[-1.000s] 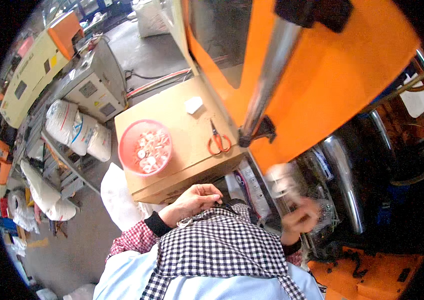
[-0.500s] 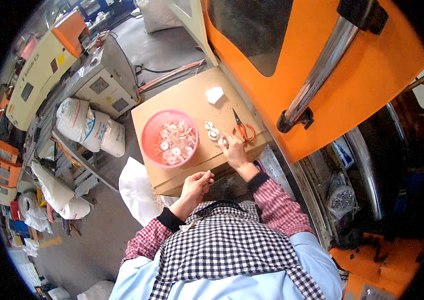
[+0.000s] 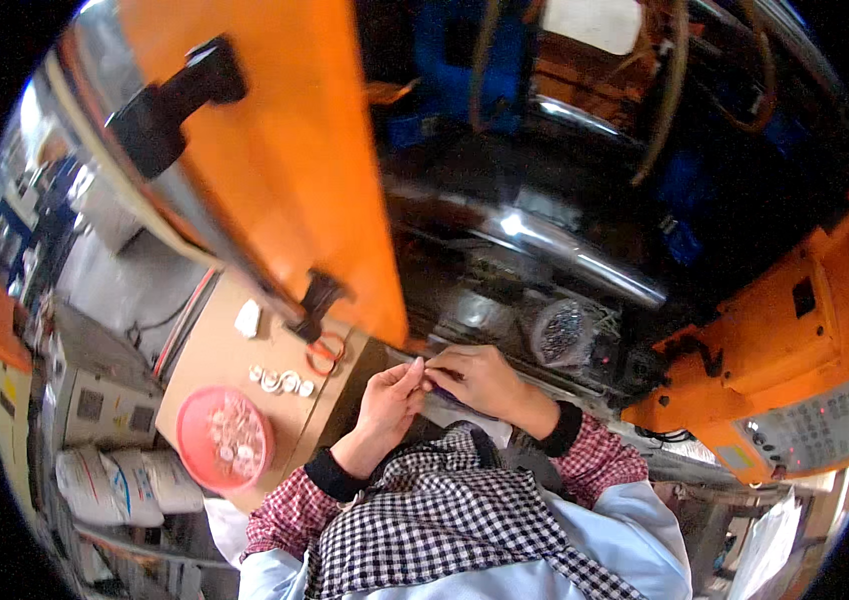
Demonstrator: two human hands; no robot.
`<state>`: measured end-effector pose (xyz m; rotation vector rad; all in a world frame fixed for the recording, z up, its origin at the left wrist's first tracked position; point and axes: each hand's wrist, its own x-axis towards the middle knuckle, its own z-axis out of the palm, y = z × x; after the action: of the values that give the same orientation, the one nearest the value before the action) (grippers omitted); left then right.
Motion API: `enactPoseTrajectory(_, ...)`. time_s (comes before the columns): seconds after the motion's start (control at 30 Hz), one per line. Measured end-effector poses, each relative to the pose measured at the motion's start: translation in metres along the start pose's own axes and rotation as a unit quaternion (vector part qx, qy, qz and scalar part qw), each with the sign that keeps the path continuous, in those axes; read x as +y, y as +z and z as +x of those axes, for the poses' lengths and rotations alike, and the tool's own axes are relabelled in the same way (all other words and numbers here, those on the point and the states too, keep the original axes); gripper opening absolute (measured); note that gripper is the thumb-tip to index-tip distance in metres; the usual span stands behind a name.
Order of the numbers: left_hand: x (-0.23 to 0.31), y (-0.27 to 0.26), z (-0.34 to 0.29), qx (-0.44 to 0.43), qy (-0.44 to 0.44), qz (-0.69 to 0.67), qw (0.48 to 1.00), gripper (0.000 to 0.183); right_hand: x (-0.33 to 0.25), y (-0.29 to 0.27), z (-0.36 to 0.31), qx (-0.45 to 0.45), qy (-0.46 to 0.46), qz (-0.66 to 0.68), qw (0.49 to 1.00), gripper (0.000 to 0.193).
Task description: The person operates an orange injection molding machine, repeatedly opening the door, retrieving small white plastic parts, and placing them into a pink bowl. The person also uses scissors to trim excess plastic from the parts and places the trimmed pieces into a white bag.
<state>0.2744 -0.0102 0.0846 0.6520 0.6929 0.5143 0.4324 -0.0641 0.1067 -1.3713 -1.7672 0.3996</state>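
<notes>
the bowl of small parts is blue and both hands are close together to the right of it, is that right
Not quite: the bowl of small parts is pink, not blue, as the head view shows. The left hand and right hand are indeed close together to its right.

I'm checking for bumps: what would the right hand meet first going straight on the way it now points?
The right hand would likely meet the left hand first: their fingers touch or nearly touch, though exact depth is unclear.

Left hand (image 3: 391, 404) against right hand (image 3: 485, 380)
</notes>
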Motion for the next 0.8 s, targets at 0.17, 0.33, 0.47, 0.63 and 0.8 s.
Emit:
enactPoseTrajectory(0.17,0.008,0.052,0.043,-0.055,0.062,-0.016,0.996,0.024,0.039,-0.093,0.041,0.250,-0.021,-0.144,0.957,0.011)
enactPoseTrajectory(0.33,0.017,0.078,0.066,-0.038,0.051,0.026,0.998,0.024,0.157,-0.170,0.160,0.497,0.097,-0.100,0.856,0.015)
enactPoseTrajectory(0.47,0.020,0.080,0.069,-0.013,0.037,0.057,0.998,0.027,0.264,-0.205,0.243,0.559,0.117,-0.134,0.810,0.018)
enactPoseTrajectory(0.63,0.024,0.081,0.061,0.026,0.028,0.059,0.998,0.029,0.286,-0.210,0.292,0.558,0.160,-0.048,0.813,0.023)
enactPoseTrajectory(0.8,0.022,0.083,0.067,0.019,0.040,0.070,0.997,0.029,0.291,-0.225,0.293,0.542,0.184,-0.046,0.818,0.021)
